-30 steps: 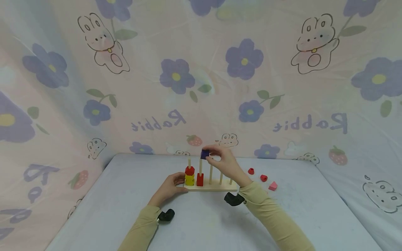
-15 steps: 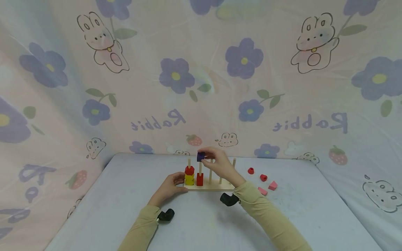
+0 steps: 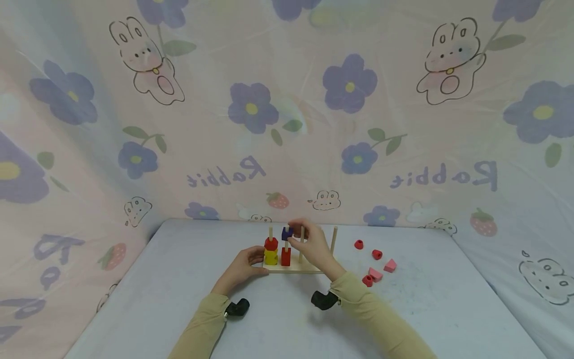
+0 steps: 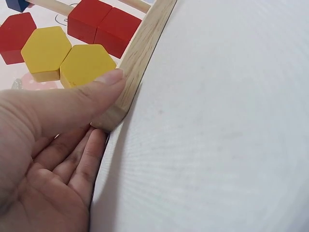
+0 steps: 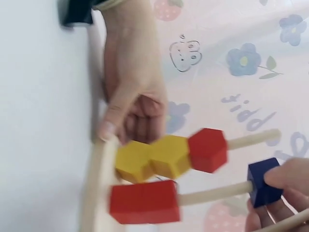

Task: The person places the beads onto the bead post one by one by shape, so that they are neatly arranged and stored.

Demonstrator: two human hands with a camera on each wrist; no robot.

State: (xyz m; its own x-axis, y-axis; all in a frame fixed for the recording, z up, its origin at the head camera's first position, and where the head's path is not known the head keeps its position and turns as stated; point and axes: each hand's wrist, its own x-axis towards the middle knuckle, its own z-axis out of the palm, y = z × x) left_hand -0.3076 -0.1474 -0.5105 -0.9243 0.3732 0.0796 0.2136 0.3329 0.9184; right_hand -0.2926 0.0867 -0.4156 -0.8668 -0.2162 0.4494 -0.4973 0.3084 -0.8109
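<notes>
A wooden peg stand (image 3: 293, 271) lies across the table. My left hand (image 3: 241, 269) grips its left end, thumb (image 4: 99, 92) against the edge of the base and fingers around the end. The first peg carries two yellow hexagon blocks (image 4: 46, 52) with a red hexagon block (image 5: 208, 151) above them. Two red square blocks (image 4: 89, 19) sit at the foot of the second peg. My right hand (image 3: 315, 248) pinches a blue square block (image 5: 260, 191) between thumb and fingers. That block is threaded on the second peg, above the red ones, with the peg's tip showing over it.
Right of the stand lie several loose pieces: red blocks (image 3: 358, 245), another red block (image 3: 367, 280) near the front, and pink blocks (image 3: 390, 266). Bare pegs (image 3: 334, 242) stand on the right part of the stand. A patterned cloth (image 3: 305, 124) hangs behind the table.
My right hand has moved left and then down, bringing the blue block from above the second peg onto it. My left hand has stayed on the stand's end.
</notes>
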